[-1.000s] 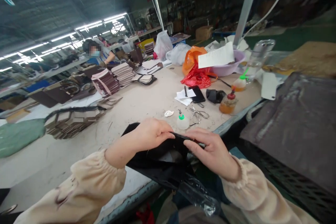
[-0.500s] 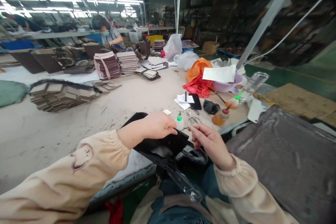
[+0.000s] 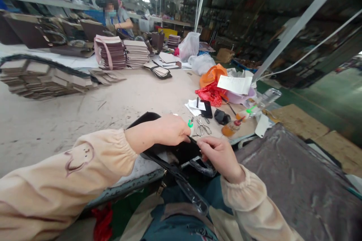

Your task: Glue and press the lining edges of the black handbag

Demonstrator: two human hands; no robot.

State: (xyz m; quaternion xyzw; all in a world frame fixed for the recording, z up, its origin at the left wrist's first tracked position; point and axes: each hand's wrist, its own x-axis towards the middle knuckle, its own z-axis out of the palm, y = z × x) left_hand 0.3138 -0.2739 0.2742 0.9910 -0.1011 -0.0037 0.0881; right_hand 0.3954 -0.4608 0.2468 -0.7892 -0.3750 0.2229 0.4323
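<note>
A black leather-like bag (image 3: 185,153) lies over the table's front edge, its upper edge turned towards my hands. My left hand (image 3: 171,130) is closed on that upper edge, fingers pressed together. At the right end of the same edge, my right hand (image 3: 217,153) pinches with thumb and forefinger; anything small between the fingertips is hidden. A strap wrapped in clear plastic (image 3: 195,197) hangs from the bag above my lap. Just beyond my hands are small scissors (image 3: 204,128) and a green-tipped bottle (image 3: 190,125), partly covered by my left hand.
A phone (image 3: 207,110), a black crumpled piece (image 3: 222,116) and an amber bottle (image 3: 230,128) stand ahead right. Stacked panels (image 3: 137,53) and grey-brown pieces (image 3: 42,77) lie further left. A dark covered pile (image 3: 279,180) is at my right. A co-worker (image 3: 120,20) sits across the table.
My right hand has come closer to the left hand and now meets the bag's edge. The left hand keeps its grip. The whole view has shifted and tilted a little.
</note>
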